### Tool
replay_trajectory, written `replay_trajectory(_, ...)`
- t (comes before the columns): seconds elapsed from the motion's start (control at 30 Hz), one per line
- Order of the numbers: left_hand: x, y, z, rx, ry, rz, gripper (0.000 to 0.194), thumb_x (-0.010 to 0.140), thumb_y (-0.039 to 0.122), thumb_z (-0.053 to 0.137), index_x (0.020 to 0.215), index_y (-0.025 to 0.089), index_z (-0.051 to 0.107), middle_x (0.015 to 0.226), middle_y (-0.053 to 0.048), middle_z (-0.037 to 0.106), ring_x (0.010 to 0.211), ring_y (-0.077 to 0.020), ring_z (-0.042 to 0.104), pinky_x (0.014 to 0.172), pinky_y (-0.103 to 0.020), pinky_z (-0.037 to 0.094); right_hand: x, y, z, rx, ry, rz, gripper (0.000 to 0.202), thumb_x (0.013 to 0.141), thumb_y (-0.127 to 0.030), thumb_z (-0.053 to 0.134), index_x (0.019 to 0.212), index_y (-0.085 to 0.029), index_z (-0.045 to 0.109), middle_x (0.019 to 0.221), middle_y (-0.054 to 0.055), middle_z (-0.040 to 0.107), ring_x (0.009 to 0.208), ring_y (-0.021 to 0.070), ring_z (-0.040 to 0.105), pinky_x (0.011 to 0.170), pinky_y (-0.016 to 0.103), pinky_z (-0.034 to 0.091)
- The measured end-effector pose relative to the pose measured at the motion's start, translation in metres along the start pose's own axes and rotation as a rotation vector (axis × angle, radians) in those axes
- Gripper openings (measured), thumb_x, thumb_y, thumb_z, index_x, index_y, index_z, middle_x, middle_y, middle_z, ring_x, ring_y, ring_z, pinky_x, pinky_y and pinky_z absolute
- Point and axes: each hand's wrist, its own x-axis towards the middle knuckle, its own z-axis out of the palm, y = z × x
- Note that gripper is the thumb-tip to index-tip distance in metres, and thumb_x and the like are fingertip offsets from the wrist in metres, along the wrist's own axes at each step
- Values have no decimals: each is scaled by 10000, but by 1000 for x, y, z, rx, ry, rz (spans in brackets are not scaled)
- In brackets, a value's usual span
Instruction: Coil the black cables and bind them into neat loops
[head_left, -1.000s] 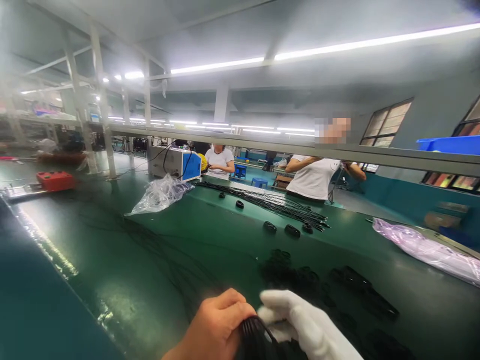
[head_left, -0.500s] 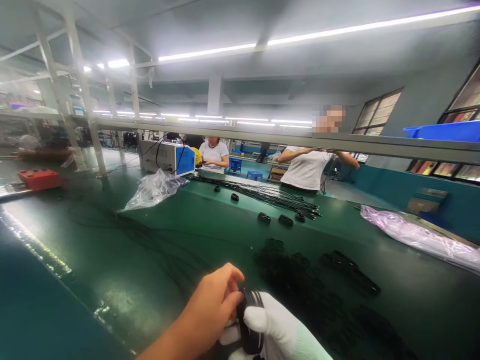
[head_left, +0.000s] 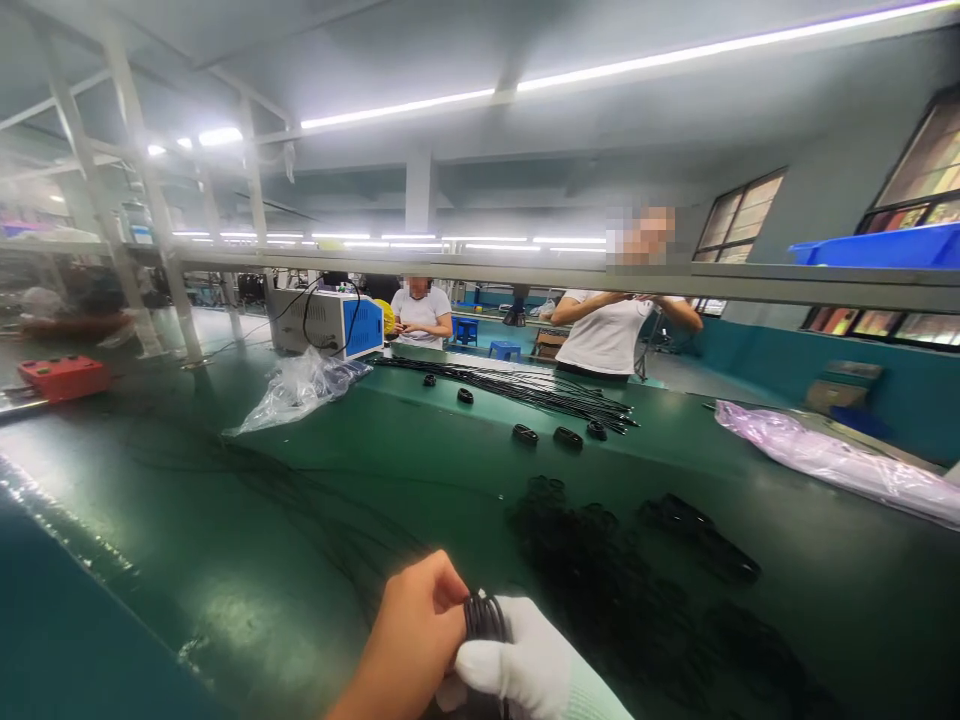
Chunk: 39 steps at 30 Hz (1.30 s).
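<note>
A coiled black cable (head_left: 486, 618) is held low in the middle of the head view. My right hand (head_left: 525, 660), in a white glove, is closed around the coil with its thumb across the front. My bare left hand (head_left: 420, 620) pinches the coil's left upper side, fingers and thumb pressed together there. The lower part of the coil is hidden by the glove. Left of my hands, loose black cables (head_left: 322, 510) trail over the green table (head_left: 247, 560). To the right lies a blurred dark pile of coiled cables (head_left: 592, 560).
Several small cable coils (head_left: 568, 438) sit farther back, before a bundle of straight black cables (head_left: 525, 392). A clear plastic bag (head_left: 300, 388), a blue-and-white machine (head_left: 330, 322) and a red box (head_left: 64, 378) stand left. Pink plastic wrap (head_left: 825, 455) lies right. Two people work beyond.
The coil has turned and sunk slightly in my hands, and both hands have shifted a little down. My left fingers are closer on the coil. The whole view has moved slightly.
</note>
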Motion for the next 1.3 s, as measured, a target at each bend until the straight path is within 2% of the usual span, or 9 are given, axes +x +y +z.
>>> replay_trajectory(0.2, 8, 9, 4, 130, -27, 37, 82, 669, 237, 594, 644, 185, 535, 569, 35, 573, 561, -126, 502, 498, -211, 340, -4, -10, -1, -192, 92, 67, 182, 607, -142, 564, 769, -93, 632, 548, 8, 568, 452, 84, 492, 420, 177, 380)
replay_trajectory(0.3, 20, 22, -12, 282, -91, 133, 119, 738, 290, 567, 794, 192, 607, 658, 24, 609, 589, -136, 524, 525, -220, 347, -13, -21, -18, -10, 236, -43, 151, 661, -205, 623, 768, -100, 634, 610, 19, 587, 457, 87, 489, 385, 188, 388)
replay_trajectory(0.4, 36, 25, -22, 440, -131, 216, 136, 800, 292, 508, 833, 207, 610, 719, 15, 615, 640, -148, 535, 573, -232, 354, -26, -34, -45, 292, 467, -206, 345, 681, -330, 736, 951, -150, 618, 715, 27, 639, 626, 149, 604, 530, 263, 496)
replay_trajectory(0.57, 56, 3, 13, 526, -319, 259, 94, 706, 140, 574, 728, 219, 620, 729, 18, 616, 731, -176, 554, 663, -262, 348, -36, -42, -68, 387, 525, -243, 451, 679, -377, 771, 1038, -171, 590, 887, 66, 678, 958, 284, 643, 743, 421, 547)
replay_trajectory(0.7, 65, -6, 42, 460, -362, 256, 116, 654, 88, 604, 641, 196, 563, 722, 6, 518, 799, -219, 528, 760, -327, 338, -30, -34, -63, 356, 527, -200, 469, 674, -393, 772, 1032, -173, 565, 941, 70, 662, 830, 240, 669, 631, 353, 557)
replay_trajectory(0.8, 65, -1, 39, 296, -372, 197, 117, 716, 184, 568, 633, 190, 485, 661, 17, 438, 708, -183, 479, 683, -300, 343, -22, -26, -60, 303, 584, -212, 475, 657, -371, 780, 1019, -165, 549, 866, 51, 641, 641, 144, 618, 457, 225, 471)
replay_trajectory(0.93, 56, 0, 28, -28, -419, 63, 281, 802, 474, 442, 725, 206, 403, 633, 41, 410, 547, -116, 410, 517, -236, 317, -6, -14, -56, 164, 661, -275, 450, 657, -310, 745, 1010, -151, 515, 849, 34, 602, 552, 98, 542, 359, 183, 387)
replay_trajectory(1.13, 45, -21, 38, -210, -385, -25, 460, 719, 636, 556, 702, 195, 425, 593, 49, 466, 465, -78, 395, 431, -202, 299, 8, 3, -36, 136, 649, -294, 388, 657, -330, 697, 948, -157, 506, 535, -56, 512, 386, 63, 411, 324, 157, 284)
replay_trajectory(1.3, 33, -21, 25, -467, -326, -36, 452, 701, 613, 620, 687, 190, 460, 520, 55, 459, 427, -66, 342, 413, -201, 240, -8, 2, -29, 578, 204, -203, 457, 548, -339, 779, 924, -201, 559, 705, -23, 553, 540, 52, 469, 462, 153, 304)
